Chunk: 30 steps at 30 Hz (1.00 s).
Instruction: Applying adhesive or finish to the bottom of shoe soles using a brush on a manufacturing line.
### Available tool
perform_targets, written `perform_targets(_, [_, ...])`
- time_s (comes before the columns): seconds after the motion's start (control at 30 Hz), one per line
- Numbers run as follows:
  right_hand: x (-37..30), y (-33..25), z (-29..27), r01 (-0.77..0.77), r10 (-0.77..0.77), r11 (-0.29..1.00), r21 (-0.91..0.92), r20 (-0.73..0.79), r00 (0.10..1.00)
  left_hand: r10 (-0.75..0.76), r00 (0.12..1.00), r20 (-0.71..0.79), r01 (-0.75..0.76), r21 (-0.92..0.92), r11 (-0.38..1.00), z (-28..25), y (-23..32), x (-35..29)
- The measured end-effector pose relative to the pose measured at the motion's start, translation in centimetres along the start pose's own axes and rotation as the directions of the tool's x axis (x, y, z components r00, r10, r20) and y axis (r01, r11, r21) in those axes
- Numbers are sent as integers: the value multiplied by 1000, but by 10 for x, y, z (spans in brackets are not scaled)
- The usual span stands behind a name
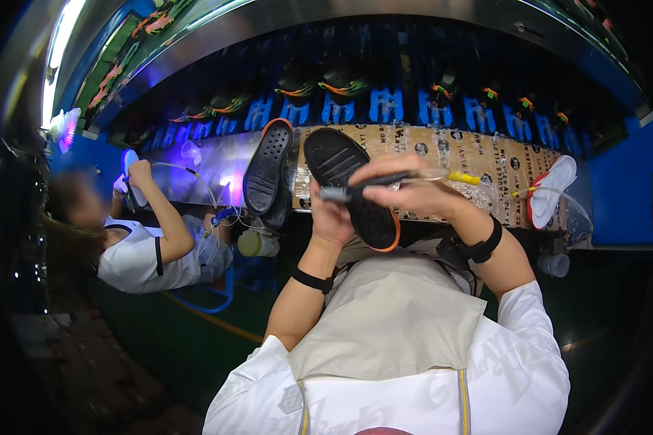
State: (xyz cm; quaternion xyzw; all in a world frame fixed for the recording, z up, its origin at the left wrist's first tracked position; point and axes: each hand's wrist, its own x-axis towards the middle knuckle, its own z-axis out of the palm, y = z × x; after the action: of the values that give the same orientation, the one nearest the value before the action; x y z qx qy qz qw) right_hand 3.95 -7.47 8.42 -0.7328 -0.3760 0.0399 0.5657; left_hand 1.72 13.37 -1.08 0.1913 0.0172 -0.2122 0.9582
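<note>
A black shoe sole (331,154) with an orange edge is tilted up before me, its inner side with ribs and small holes facing me. My left hand (332,217) grips its left side near the middle, fingers partly hidden behind it. My right hand (413,190) is closed around the dark handle of a brush-like tool (336,194). The tool's grey head lies over the middle of the sole, by my left fingers; whether it touches the sole I cannot tell. A clear tube with a yellow connector (463,177) runs from its rear end.
Another black sole (265,170) lies left on the bench, one more partly beneath it. A white sole (555,190) with a red edge rests far right. Cardboard (442,159) covers the bench. Beyond stand blue racks (386,106) with shoe uppers. At left, a co-worker (149,243) holds a sole.
</note>
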Motion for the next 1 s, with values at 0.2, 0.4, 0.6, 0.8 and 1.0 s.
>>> perform_targets(0.2, [3, -8, 2, 173, -172, 961, -215, 22, 985, 171, 985, -9, -170, 64, 983, 2, 8, 5])
perform_targets(0.4, [0, -15, 18, -84, 19, 978, -192, -319, 947, 323, 938, -123, -326, 2, 945, 29, 22, 17])
perform_targets(0.6, [-3, -30, 22, 1, 3, 1000, 18, -192, 981, 277, 961, 5, -275, 136, 952, 31, 43, 19])
perform_targets(0.8, [0, -36, 13, 219, -202, 927, -305, 85, 976, 224, 968, 110, -235, 96, 967, 48, 64, 25])
perform_targets(1.0, [3, -39, 5, 188, -211, 893, -408, -11, 977, 325, 941, 97, -336, 126, 933, 73, 71, 29])
